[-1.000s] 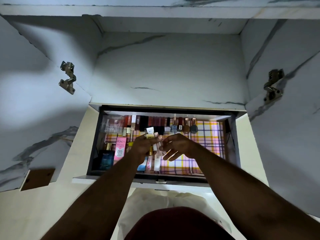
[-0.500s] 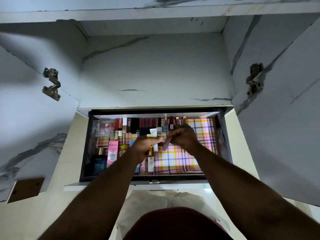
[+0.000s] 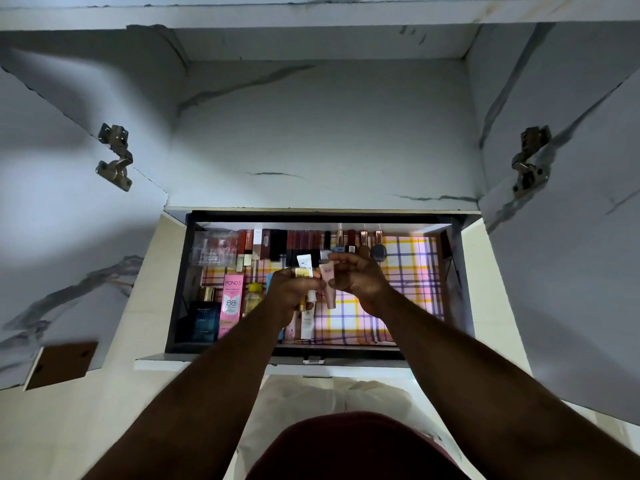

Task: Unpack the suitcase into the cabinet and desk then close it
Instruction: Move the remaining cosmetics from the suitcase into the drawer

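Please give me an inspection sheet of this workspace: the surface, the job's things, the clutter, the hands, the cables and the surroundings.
Surface: open drawer lined with plaid paper, right part bare.
Job's things: pink tube and small tubes held above the drawer.
Clutter: lipstick row at the back; pink BB cream box, dark blue perfume bottle at the left.
Hands: left hand grips the small tubes; right hand pinches the pink tube.
Cables: nothing seen.
Surroundings: marble-pattern cabinet doors open both sides, metal hinges.

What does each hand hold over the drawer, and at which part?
Right hand pinches a pink tube near its top. Left hand grips several small tubes around their middles.
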